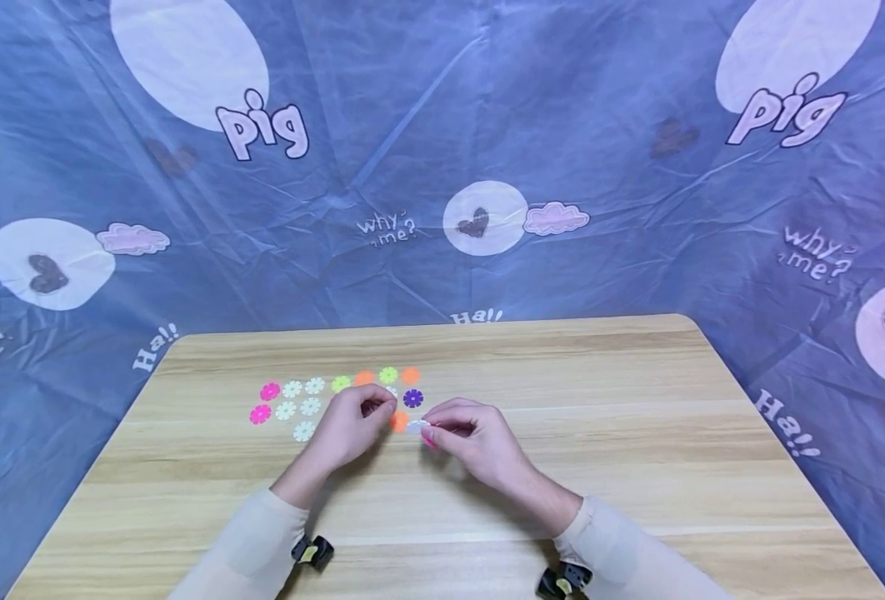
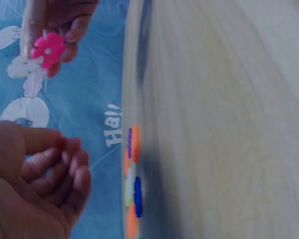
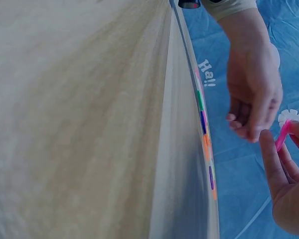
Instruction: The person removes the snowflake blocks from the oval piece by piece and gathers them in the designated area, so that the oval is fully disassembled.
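My right hand [image 1: 476, 437] pinches a pink notched plastic disc [image 2: 55, 44] between thumb and fingers, above the wooden table. A white notched disc [image 2: 24, 66] is joined to its edge, as the right wrist view also shows. My left hand [image 1: 352, 425] is just left of the pair, its fingers loosely bent and thumb near the fingertips, with nothing seen between them. Under and around the left hand lie rows of flat notched discs, among them a purple disc [image 1: 412, 398], an orange disc [image 1: 399, 422] and a pink disc [image 1: 260, 414]; the hand hides some.
White discs [image 1: 285, 410] and a yellow-green disc [image 1: 388, 375] lie in the same rows on the wooden table [image 1: 600, 392]. Behind the table hangs a blue printed cloth [image 1: 412, 275]. Black cameras [image 1: 312, 552] are strapped at both wrists.
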The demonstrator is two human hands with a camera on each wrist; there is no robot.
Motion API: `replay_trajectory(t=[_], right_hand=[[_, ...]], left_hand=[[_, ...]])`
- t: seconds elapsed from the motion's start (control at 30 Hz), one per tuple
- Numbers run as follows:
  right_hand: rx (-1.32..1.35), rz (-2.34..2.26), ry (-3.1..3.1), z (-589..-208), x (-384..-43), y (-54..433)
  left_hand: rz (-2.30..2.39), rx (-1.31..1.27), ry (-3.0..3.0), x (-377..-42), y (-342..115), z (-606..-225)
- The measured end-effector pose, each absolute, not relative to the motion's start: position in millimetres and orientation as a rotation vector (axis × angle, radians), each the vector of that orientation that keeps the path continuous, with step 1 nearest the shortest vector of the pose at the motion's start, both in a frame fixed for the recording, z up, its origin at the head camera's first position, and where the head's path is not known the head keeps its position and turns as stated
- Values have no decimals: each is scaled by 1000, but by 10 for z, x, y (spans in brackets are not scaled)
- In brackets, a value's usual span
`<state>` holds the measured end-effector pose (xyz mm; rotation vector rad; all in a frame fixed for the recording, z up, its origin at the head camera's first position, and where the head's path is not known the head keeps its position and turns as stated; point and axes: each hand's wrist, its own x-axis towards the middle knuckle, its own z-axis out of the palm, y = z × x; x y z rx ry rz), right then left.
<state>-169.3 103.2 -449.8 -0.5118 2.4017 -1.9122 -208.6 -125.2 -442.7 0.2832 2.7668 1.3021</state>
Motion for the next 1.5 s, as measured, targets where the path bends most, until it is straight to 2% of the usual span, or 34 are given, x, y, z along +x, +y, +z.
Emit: replay_trajectory(t=[0.53,0.87,1.07,1.5], right_hand=[[-559,-1897,2429,-4541,-1720,1060],[-484,-1922,2312,-4491,-1697,1077],[-479,-1940,2217,-4499,-1704,1103],[-535,-1819,2359,-4508,-1683,1163]], left_hand=[[1417,802,2677,-1819,-1242,-4316],[1494,807,2732,-1790,-1229,-4330],[1526,717,2703,-1784,-1235,-4317],[1655,611,2573,-1753,-1172,-4355]])
